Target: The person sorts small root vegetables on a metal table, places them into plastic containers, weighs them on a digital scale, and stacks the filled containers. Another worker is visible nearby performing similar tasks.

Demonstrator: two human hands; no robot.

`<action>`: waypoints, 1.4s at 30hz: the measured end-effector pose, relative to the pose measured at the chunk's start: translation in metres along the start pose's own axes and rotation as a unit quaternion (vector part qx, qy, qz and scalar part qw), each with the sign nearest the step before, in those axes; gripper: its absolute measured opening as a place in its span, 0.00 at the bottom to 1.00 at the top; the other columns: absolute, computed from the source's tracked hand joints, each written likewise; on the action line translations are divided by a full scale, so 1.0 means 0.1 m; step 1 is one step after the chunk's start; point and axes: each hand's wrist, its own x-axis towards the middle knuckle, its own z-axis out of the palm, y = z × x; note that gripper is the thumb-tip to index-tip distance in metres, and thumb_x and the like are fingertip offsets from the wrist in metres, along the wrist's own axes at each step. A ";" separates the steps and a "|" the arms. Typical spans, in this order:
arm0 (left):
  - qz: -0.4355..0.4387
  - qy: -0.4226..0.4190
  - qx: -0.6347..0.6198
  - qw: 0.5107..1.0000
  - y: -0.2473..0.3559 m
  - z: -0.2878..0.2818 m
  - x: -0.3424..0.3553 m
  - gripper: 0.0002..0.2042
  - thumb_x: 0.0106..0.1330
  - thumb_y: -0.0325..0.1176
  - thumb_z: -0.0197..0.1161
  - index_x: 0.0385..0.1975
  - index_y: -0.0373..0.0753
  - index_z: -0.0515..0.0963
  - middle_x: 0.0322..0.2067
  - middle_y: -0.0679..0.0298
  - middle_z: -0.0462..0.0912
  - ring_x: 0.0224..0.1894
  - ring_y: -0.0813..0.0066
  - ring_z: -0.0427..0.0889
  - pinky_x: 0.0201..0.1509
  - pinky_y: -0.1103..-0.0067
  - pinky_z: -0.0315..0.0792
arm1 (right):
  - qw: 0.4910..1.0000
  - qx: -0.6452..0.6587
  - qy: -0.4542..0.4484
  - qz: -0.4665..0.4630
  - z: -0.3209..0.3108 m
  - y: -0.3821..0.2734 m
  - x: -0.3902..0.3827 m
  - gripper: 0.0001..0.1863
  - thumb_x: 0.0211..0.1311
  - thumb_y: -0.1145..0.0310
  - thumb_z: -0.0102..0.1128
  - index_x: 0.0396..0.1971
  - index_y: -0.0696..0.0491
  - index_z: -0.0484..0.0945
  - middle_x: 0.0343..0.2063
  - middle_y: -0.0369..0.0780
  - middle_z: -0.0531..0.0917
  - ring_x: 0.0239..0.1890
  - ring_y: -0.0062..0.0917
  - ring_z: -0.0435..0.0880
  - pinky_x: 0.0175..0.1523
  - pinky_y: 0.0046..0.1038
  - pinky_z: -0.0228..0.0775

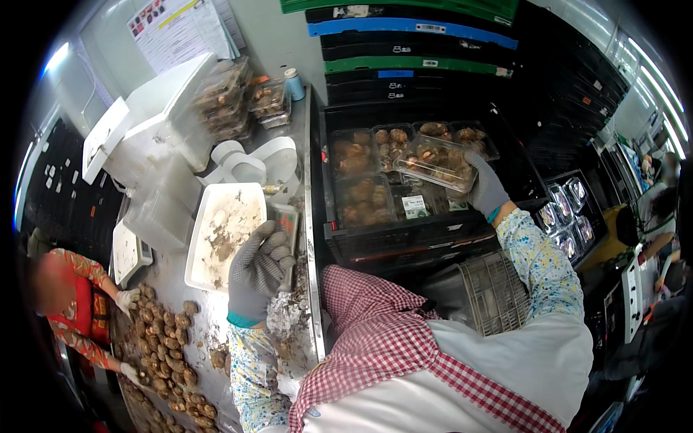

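Observation:
My right hand (488,189), in a grey glove, grips the right end of a clear plastic box (436,162) of brown, round root vegetables. This box is tilted above a black crate (433,249). Inside the crate sit several similar filled boxes (357,198), one with a white and green label (414,207). My left hand (261,267), also in a grey glove, is over the metal table beside a shallow white tray (206,270) soiled with dirt. Its fingers are curled in, and nothing shows in them. Partly behind it lies a flat grey, red-edged thing (287,220).
Loose root vegetables (166,346) cover the table's near left, where another person's gloved hands (128,299) work. Stacked filled boxes (224,97), a white foam box (170,115) and white scoops (271,159) stand farther back. Tall crate stacks (419,50) rise behind; a grey basket (494,292) is below.

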 end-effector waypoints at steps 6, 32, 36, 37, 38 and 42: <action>0.090 0.133 -0.038 0.986 0.18 -0.57 -0.31 0.15 0.73 0.33 0.53 0.55 0.32 0.72 0.39 0.54 0.81 0.35 0.68 0.77 0.40 0.71 0.77 | 0.868 -0.478 -0.134 0.027 -0.41 0.17 0.37 0.28 0.66 0.56 0.60 0.61 0.53 0.67 0.57 0.48 0.72 0.58 0.40 0.75 0.58 0.44 0.75; 0.356 0.225 -0.096 0.902 -0.34 -1.06 -1.94 0.14 0.74 0.29 0.49 0.55 0.29 0.70 0.40 0.58 0.78 0.37 0.74 0.75 0.39 0.76 0.73 | 0.447 -0.546 -0.551 -0.445 4.04 2.68 0.55 0.15 0.62 0.58 0.60 0.23 0.54 0.78 0.24 0.43 0.79 0.31 0.40 0.80 0.39 0.39 0.72; 0.308 0.560 0.198 0.743 -0.57 -0.93 -2.47 0.14 0.73 0.33 0.52 0.51 0.32 0.75 0.39 0.59 0.81 0.38 0.72 0.81 0.42 0.76 0.76 | 0.450 -0.422 -0.596 -0.514 4.68 3.21 0.12 0.09 0.63 0.69 0.56 0.41 0.50 0.81 0.36 0.43 0.82 0.33 0.40 0.82 0.45 0.36 0.74; 0.296 0.624 0.257 0.676 -0.62 -0.98 -2.59 0.14 0.73 0.34 0.52 0.50 0.33 0.76 0.38 0.61 0.81 0.37 0.74 0.81 0.40 0.77 0.75 | 0.462 -0.426 -0.621 -0.469 4.75 3.35 -0.01 0.09 0.63 0.69 0.56 0.41 0.50 0.81 0.36 0.43 0.83 0.34 0.39 0.82 0.44 0.36 0.75; 0.277 0.679 0.313 0.603 -0.65 -1.05 -2.68 0.14 0.73 0.35 0.52 0.50 0.35 0.76 0.37 0.63 0.81 0.36 0.76 0.81 0.38 0.77 0.75 | 0.472 -0.431 -0.641 -0.424 4.81 3.49 -0.15 0.09 0.63 0.69 0.56 0.41 0.50 0.81 0.36 0.43 0.83 0.34 0.39 0.83 0.44 0.37 0.75; 0.160 0.780 0.491 0.354 -0.80 -1.23 -2.90 0.14 0.68 0.37 0.57 0.47 0.35 0.78 0.37 0.54 0.83 0.36 0.62 0.83 0.44 0.70 0.76 | 0.399 -0.461 -0.708 -0.358 4.67 4.12 -0.67 0.11 0.64 0.59 0.57 0.37 0.49 0.81 0.34 0.42 0.84 0.35 0.41 0.83 0.42 0.37 0.75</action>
